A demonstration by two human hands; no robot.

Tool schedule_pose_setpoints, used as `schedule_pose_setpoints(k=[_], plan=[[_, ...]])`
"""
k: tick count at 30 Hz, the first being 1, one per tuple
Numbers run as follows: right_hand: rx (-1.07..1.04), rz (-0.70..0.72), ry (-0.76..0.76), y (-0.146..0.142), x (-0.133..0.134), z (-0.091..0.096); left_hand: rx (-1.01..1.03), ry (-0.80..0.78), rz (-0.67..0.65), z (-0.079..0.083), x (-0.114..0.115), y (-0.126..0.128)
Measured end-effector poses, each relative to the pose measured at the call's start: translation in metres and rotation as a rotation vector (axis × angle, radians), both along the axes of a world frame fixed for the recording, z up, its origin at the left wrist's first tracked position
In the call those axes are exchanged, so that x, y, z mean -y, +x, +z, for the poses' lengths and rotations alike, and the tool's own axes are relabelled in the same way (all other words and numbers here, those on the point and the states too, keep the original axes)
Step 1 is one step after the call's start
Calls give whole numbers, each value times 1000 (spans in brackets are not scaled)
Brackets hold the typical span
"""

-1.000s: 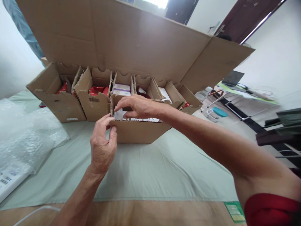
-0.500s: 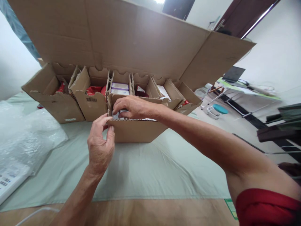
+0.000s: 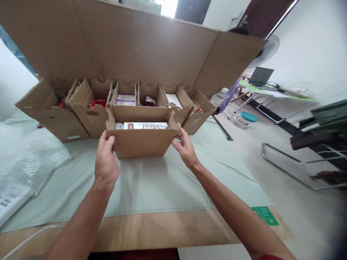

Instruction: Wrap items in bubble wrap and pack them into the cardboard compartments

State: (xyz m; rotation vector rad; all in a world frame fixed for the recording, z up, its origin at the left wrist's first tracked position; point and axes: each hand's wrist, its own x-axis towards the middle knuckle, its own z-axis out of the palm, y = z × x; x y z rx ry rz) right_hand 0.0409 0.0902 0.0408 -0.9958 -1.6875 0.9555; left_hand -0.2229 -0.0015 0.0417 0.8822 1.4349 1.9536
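Note:
A small open cardboard box (image 3: 142, 144) sits on the green cloth in front of me. Inside it lies a white carton printed "Meal" (image 3: 148, 126), with a clear plastic item (image 3: 118, 126) at its left. My left hand (image 3: 106, 159) grips the box's left side, thumb on the front edge. At the right corner, my right hand (image 3: 187, 148) holds the other side, fingers along its outer face. Behind stands a row of open cardboard bins, among them a bin (image 3: 58, 124) at far left and another bin (image 3: 92, 121) beside it with a red packet (image 3: 97, 104).
A tall cardboard panel (image 3: 151, 43) rises behind the bins. Bubble wrap (image 3: 29, 155) lies at the left on the cloth (image 3: 162, 187). The wooden table edge (image 3: 151, 231) is nearest me. At the right are a desk with a laptop (image 3: 260, 77), a teal stool (image 3: 248, 116) and a metal-framed chair (image 3: 287, 166).
My right hand has come out of the small box and moved to its right side. My left hand stays at the left side. The "Meal" carton now shows. The view has shifted slightly.

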Motion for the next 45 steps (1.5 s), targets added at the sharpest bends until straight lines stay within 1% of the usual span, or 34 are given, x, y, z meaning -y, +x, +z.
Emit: schedule_pose_setpoints(k=[1,3,5,7,9,12,14,16,18,20,21,23,24,26,28,29,31,33,35,37,38,40,42,45], plan=[[7,62,-30,-8,1,-6,-21,19,14,-1,-1,5],[14,114,-49,-25,2,-8,-82,37,37,-6,-3,12],[30,93,-46,-33,7,-4,-144,34,35,-12,-2,15],[56,57,-34,-31,20,-1,-183,37,26,-17,4,18],[78,18,-11,-20,43,0,-218,51,21,-20,19,25],[90,-97,37,-4,90,-1,-268,58,4,-16,54,39],[87,-169,81,-5,116,1,-230,58,-1,-8,75,41],[71,-168,130,-20,126,9,-150,106,48,5,84,31],[57,-104,181,-42,116,23,-106,184,126,22,77,12],[41,-54,218,-59,95,40,-81,218,119,39,56,-3],[28,-51,226,-62,86,48,-60,228,142,45,44,-5],[11,-84,214,-55,79,56,-63,248,122,50,29,3],[14,-118,201,-45,82,56,-94,259,93,49,26,12],[38,-213,177,-20,102,51,-188,238,17,42,34,37],[60,-300,163,1,127,39,-221,160,-61,32,51,56],[72,-308,155,7,138,33,-203,141,-84,28,60,60],[86,-267,151,4,148,24,-132,167,-83,26,71,56],[77,-187,183,-12,141,22,-54,234,-48,32,70,41],[62,-136,238,-27,128,24,11,274,-33,40,62,28],[71,-132,286,-32,118,25,58,288,-46,45,53,24],[91,-141,304,-28,117,23,76,290,-57,45,49,26],[152,-166,332,-11,120,13,112,277,-94,38,46,36],[227,-174,350,14,127,-1,161,226,-138,27,45,47],[306,-119,359,51,130,-21,219,146,-152,13,44,56]])
